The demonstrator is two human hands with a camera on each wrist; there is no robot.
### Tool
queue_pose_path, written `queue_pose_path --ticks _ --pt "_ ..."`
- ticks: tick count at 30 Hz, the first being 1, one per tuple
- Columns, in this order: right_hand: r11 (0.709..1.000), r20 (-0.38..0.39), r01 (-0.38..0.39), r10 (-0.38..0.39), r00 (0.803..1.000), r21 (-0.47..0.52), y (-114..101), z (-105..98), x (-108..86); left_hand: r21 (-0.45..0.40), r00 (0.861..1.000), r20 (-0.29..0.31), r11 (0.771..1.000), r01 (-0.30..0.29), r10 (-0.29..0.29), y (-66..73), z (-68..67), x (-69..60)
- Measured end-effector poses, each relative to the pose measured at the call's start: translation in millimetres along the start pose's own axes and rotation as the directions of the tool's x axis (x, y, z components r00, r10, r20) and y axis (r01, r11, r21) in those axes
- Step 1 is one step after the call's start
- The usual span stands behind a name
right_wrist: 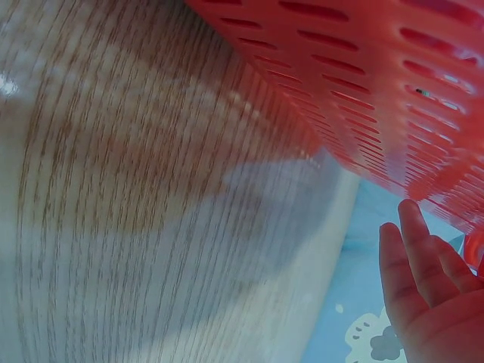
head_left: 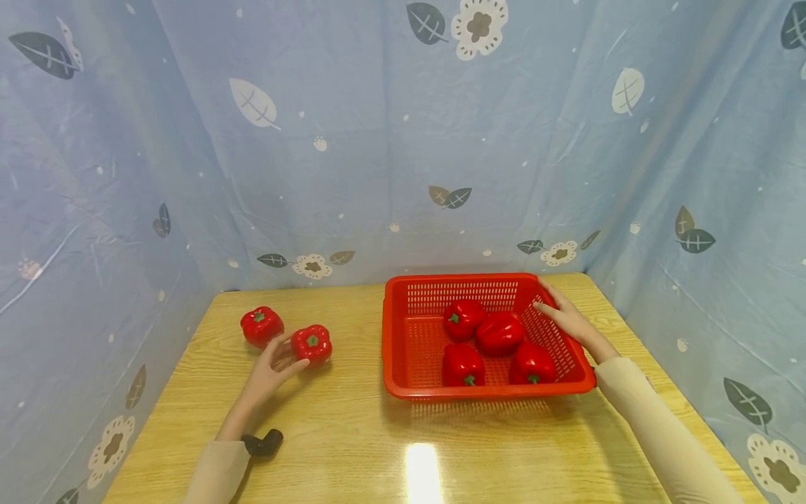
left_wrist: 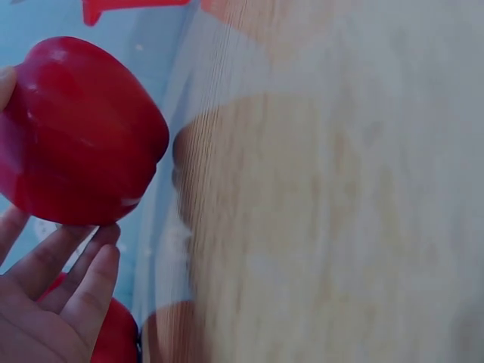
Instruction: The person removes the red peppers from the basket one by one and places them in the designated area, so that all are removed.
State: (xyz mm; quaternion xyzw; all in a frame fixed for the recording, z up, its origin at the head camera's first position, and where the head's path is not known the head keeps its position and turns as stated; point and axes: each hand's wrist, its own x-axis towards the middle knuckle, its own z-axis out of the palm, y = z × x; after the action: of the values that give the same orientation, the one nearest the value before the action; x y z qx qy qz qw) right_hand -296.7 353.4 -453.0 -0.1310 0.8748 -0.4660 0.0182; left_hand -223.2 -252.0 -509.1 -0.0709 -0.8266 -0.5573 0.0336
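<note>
My left hand (head_left: 267, 369) holds a glossy red bell pepper (head_left: 311, 344) with a green stem, thumb on one side and fingers on the other. In the left wrist view this bell pepper (left_wrist: 83, 132) sits very close to the tabletop; whether it touches is hard to tell. Just behind the hand lies another red bell pepper (head_left: 262, 326). My right hand (head_left: 569, 318) is at the right side of a red plastic basket (head_left: 491, 392), the rim between thumb and fingers. Its fingers (right_wrist: 423, 265) lie along the slotted outer wall. Inside are several red bell peppers (head_left: 500, 333).
The wooden table (head_left: 340, 434) has a glossy surface with a bright reflection near its front. A blue curtain (head_left: 352, 154) with leaf and flower prints surrounds the back and sides. A black strap piece (head_left: 271, 443) shows at the left wrist.
</note>
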Motion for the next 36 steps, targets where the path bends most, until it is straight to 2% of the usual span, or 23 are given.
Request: queue_pose_path --ticks 12,16,28,36 --pt "1.0 0.006 -0.003 0.003 1.0 0.025 0 0 0.2 0.007 1.0 -0.013 1.0 0.016 -0.016 -4.3 -11.3 -9.8" --pt "1.0 -0.003 0.0 0.0 1.0 0.027 1 0 0.8 -0.025 1.0 -0.022 1.0 0.001 -0.001 -5.8 -15.4 -12.8" --pt "1.0 -0.009 0.001 -0.001 1.0 0.01 -1 0 1.4 -0.011 0.998 -0.06 1.0 -0.021 0.021 -8.3 -29.5 -24.0" --pt "1.0 -0.009 -0.002 0.003 1.0 0.018 -1 -1 0.8 0.016 0.998 -0.06 1.0 0.023 -0.022 -10.5 -42.3 -33.1"
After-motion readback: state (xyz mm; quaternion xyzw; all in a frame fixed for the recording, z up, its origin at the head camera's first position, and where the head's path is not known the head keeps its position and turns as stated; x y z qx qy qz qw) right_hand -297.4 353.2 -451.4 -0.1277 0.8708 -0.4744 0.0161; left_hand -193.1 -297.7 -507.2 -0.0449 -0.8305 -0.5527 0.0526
